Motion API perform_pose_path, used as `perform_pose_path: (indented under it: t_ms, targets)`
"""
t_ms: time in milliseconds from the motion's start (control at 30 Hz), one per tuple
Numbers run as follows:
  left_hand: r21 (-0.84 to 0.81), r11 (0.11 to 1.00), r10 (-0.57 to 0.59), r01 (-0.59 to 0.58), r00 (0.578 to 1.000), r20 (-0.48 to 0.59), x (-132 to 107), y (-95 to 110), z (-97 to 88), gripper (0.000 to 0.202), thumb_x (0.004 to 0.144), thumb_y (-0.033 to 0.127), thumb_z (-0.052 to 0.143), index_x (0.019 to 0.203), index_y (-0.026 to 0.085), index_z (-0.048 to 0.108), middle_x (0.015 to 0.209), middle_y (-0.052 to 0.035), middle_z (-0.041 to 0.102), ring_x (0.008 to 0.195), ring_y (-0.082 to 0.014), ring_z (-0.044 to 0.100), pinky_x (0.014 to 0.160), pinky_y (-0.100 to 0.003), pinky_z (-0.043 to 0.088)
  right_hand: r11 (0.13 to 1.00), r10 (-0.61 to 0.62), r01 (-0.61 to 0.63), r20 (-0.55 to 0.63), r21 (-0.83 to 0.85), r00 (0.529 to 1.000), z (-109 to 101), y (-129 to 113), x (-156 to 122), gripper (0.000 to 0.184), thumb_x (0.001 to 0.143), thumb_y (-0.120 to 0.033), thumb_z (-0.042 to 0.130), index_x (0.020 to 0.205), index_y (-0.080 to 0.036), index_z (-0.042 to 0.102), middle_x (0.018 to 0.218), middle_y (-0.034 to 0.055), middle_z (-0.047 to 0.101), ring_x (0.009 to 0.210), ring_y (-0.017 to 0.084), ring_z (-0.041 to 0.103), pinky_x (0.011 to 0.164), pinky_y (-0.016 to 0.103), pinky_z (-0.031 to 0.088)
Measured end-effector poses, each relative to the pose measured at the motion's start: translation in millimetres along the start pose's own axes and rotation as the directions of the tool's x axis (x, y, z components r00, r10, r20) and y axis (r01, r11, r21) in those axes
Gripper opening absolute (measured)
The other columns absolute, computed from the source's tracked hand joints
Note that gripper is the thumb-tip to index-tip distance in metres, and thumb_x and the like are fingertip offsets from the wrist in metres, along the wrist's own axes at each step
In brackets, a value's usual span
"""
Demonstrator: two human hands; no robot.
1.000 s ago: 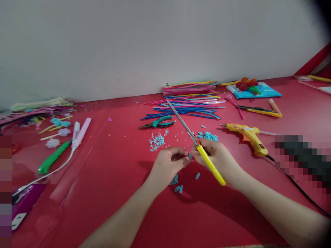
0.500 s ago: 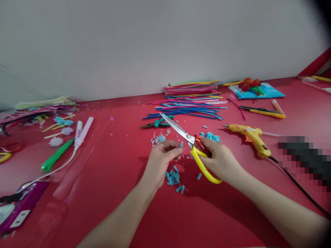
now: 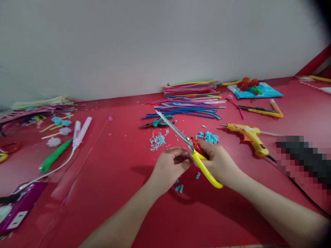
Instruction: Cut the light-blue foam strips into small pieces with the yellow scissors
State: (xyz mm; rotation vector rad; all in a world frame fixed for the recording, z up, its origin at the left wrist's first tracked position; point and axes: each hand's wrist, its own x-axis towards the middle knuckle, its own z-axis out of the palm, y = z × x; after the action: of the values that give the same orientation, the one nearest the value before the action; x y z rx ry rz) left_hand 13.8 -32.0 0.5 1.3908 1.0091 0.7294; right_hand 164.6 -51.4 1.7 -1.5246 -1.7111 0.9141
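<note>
My right hand is wrapped round the handles of scissors with one yellow and one red loop. Their long blades lie nearly together and slant up to the left. My left hand is pinched closed beside the scissors' pivot; the short light blue pipe cleaner piece it held half a second ago is hidden by the fingers. A few cut blue pieces lie below the left hand, which covers most of that group. Beyond the hands are a heap of trimmed blue pieces and fine blue clippings.
Pliers and a bundle of pipe cleaners lie at the back. On the right are a yellow glue gun with its cord and a blue packet. A green-handled tool and a purple power strip lie left.
My left hand has moved right and slightly down, up to the scissors, and now covers most of the nearer blue pieces. The scissors' blades have tilted a little.
</note>
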Motion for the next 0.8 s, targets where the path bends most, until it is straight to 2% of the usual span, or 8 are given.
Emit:
perform_pose_path:
  t_ms: [67, 167, 267, 367, 533, 667, 800]
  targets:
    - [-0.026, 1.000, -0.016, 0.015, 0.999, -0.043, 1.0, 0.9, -1.9, 0.008, 0.064, 0.022, 0.061, 0.067, 0.015, 0.059, 0.061, 0.0011, 0.054, 0.057, -0.0093, 0.049, 0.056, -0.021, 0.040, 0.997, -0.043, 0.042, -0.018, -0.072, 0.999, -3.2, 1.6, 0.1, 0.025, 0.068, -0.035, 0.051, 0.060, -0.019, 0.034, 0.052, -0.0065, 0.032, 0.048, 0.006, 0.026, 0.043, 0.019, 0.019]
    - [-0.112, 0.993, -0.039, 0.020, 0.984, -0.172, 3.5, 2.3, -8.2, 0.011, 0.064, 0.025, 0.062, 0.068, 0.015, 0.059, 0.056, 0.0026, 0.052, 0.051, -0.0077, 0.047, 0.052, -0.020, 0.039, 0.964, -0.070, 0.065, -0.012, -0.259, 0.997, -10.6, 5.8, 0.2, 0.025, 0.072, -0.040, 0.047, 0.062, -0.020, 0.036, 0.051, -0.0055, 0.036, 0.046, 0.007, 0.029, 0.043, 0.020, 0.019]
    - [-0.188, 0.981, -0.009, -0.044, 0.962, -0.273, 5.4, 3.7, -16.1, 0.009, 0.064, 0.023, 0.063, 0.066, 0.015, 0.059, 0.055, 0.0031, 0.053, 0.050, -0.0064, 0.047, 0.052, -0.019, 0.039, 0.872, -0.041, 0.043, 0.015, -0.488, 0.999, -15.7, 9.3, -0.4, 0.028, 0.070, -0.048, 0.047, 0.067, -0.021, 0.038, 0.049, -0.0053, 0.039, 0.044, 0.009, 0.034, 0.044, 0.021, 0.019]
    - [-0.271, 0.956, 0.010, -0.112, 0.936, -0.351, 5.8, 5.0, -21.7, 0.008, 0.063, 0.020, 0.063, 0.068, 0.015, 0.059, 0.058, 0.0025, 0.054, 0.051, -0.0065, 0.048, 0.052, -0.019, 0.039, 0.775, -0.050, 0.073, 0.053, -0.628, 0.997, -14.7, 11.4, -1.7, 0.032, 0.071, -0.053, 0.044, 0.074, -0.022, 0.039, 0.052, -0.0037, 0.047, 0.046, 0.012, 0.043, 0.045, 0.022, 0.019]
    - [-0.289, 0.938, 0.060, -0.191, 0.911, -0.408, 5.1, 4.7, -27.0, 0.006, 0.066, 0.018, 0.060, 0.070, 0.014, 0.061, 0.060, 0.0015, 0.055, 0.054, -0.0063, 0.048, 0.053, -0.019, 0.038, 0.665, -0.086, 0.136, 0.106, -0.734, 0.991, -7.9, 15.7, -4.1, 0.035, 0.075, -0.056, 0.036, 0.072, -0.021, 0.040, 0.054, -0.0001, 0.052, 0.048, 0.015, 0.049, 0.045, 0.024, 0.017]
    - [-0.271, 0.935, 0.102, -0.227, 0.907, -0.408, 5.1, 4.1, -30.2, 0.003, 0.067, 0.015, 0.058, 0.069, 0.015, 0.060, 0.060, 0.0014, 0.054, 0.055, -0.0068, 0.048, 0.053, -0.019, 0.037, 0.629, -0.115, 0.159, 0.111, -0.761, 0.987, -5.9, 20.5, -5.3, 0.037, 0.076, -0.056, 0.033, 0.074, -0.020, 0.041, 0.054, 0.0013, 0.054, 0.048, 0.015, 0.049, 0.046, 0.024, 0.015]
    - [-0.266, 0.939, 0.096, -0.218, 0.909, -0.406, 4.5, 5.7, -30.1, 0.002, 0.068, 0.015, 0.057, 0.067, 0.014, 0.059, 0.059, 0.0016, 0.054, 0.054, -0.0066, 0.047, 0.052, -0.019, 0.037, 0.610, -0.135, 0.172, 0.113, -0.774, 0.984, -6.3, 22.8, -5.2, 0.038, 0.077, -0.055, 0.031, 0.073, -0.019, 0.041, 0.053, 0.0015, 0.054, 0.048, 0.015, 0.049, 0.046, 0.024, 0.015]
